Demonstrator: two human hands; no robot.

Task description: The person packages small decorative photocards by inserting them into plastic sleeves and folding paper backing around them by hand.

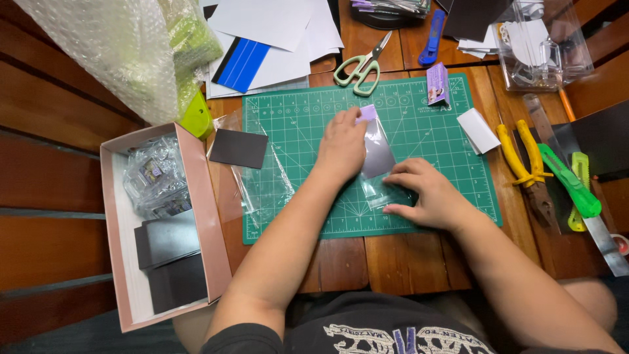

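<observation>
Together, left hand (342,145) and right hand (424,194) press clear sleeve (380,164) flat.

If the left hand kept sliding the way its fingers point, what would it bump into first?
Probably the green-handled scissors. The left hand points up the green cutting mat, past the small purple piece at its fingertips; how exactly the line runs is uncertain.

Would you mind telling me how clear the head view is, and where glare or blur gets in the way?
Head view: evenly lit and mostly sharp; glare streaks the clear sleeve under the left hand and right hand; the bubble wrap looks hazy; edges bend slightly outward.
</observation>
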